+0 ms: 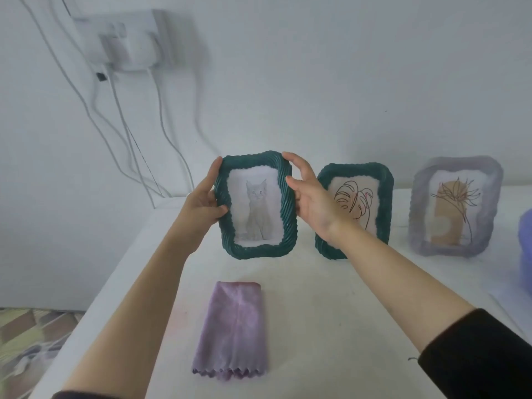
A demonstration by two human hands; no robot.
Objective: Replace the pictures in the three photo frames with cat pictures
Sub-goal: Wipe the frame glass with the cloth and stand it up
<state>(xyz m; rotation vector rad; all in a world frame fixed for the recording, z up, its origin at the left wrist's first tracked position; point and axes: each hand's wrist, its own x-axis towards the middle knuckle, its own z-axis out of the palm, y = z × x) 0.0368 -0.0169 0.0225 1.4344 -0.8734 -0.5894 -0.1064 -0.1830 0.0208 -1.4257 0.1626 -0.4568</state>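
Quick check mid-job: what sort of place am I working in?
Most likely a home room: a white table against a plain wall, a wall socket with trailing cables, and the ornate cat frame being held.

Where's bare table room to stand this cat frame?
Bare white table lies below the held dark green cat-picture frame, between the folded purple cloth and the green leaf-drawing frame. Farther right is crowded by the lilac flower-drawing frame.

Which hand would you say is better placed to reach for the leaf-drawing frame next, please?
Probably the right hand: it grips the cat frame directly in front of the leaf-drawing frame, while the left hand is on the far side.
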